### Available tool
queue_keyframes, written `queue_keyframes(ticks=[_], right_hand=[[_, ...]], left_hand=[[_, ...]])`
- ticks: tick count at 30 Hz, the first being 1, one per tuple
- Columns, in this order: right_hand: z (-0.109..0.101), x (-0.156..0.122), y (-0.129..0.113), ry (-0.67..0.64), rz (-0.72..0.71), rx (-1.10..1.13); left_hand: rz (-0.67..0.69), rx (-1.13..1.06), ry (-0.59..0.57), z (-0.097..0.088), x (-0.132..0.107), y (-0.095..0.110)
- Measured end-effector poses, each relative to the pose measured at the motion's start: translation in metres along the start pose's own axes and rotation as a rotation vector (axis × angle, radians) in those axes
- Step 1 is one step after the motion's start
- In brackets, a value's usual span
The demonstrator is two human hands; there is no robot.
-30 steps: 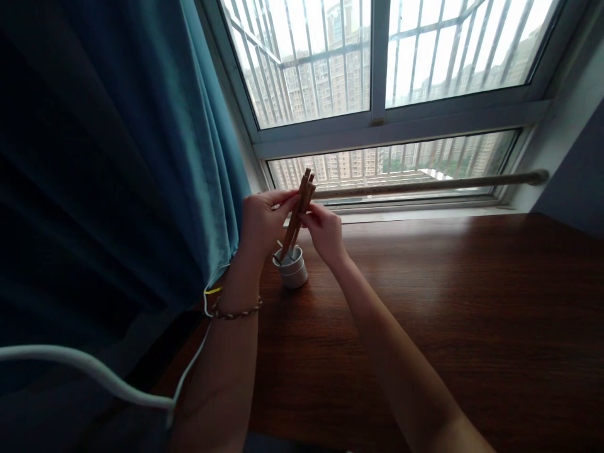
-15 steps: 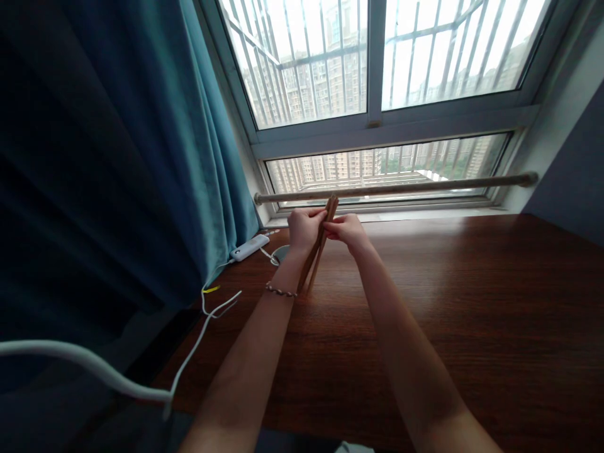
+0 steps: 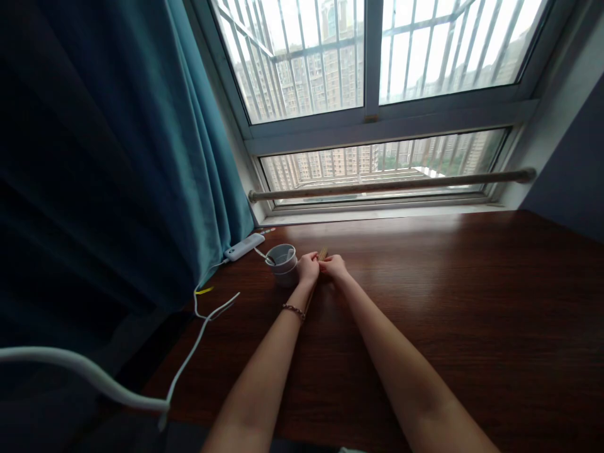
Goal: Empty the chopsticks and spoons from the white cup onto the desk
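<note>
I see a white cup [image 3: 282, 264] on the table [image 3: 448, 302], something small inside it. Just right of the cup, my left hand [image 3: 307, 268] and right hand [image 3: 334, 267] meet, fingers closed on wooden sticks [image 3: 323, 254].

Teal curtain [image 3: 117, 157], dark-brown wooden table [image 3: 448, 302]
</note>
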State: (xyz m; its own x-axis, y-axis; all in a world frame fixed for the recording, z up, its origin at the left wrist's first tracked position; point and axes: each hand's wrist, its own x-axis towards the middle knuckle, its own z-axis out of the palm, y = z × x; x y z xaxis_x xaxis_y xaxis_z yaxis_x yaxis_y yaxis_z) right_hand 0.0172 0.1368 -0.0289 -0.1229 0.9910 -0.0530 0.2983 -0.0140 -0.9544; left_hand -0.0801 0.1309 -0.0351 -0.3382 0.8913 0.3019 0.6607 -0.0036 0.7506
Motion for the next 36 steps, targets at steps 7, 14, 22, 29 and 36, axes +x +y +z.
queue_keyframes(ticks=[7, 14, 22, 29, 36], right_hand=[[0.001, -0.008, -0.002, 0.016, 0.010, -0.346], [0.010, -0.026, -0.025, -0.088, 0.022, -0.523], [0.029, -0.042, -0.023, -0.101, -0.063, -0.579], [0.041, -0.050, -0.018, -0.055, -0.137, -0.555], [0.053, -0.050, -0.012, -0.058, -0.239, -0.513]], left_hand=[[0.167, 0.024, -0.101, -0.033, -0.046, 0.001], [0.186, 0.026, 0.461, -0.098, -0.087, 0.009], [0.065, -0.064, 0.603, -0.082, -0.053, -0.031], [0.088, -0.254, 0.462, -0.072, -0.044, -0.049], [0.060, -0.224, 0.506, -0.084, -0.047, -0.044]])
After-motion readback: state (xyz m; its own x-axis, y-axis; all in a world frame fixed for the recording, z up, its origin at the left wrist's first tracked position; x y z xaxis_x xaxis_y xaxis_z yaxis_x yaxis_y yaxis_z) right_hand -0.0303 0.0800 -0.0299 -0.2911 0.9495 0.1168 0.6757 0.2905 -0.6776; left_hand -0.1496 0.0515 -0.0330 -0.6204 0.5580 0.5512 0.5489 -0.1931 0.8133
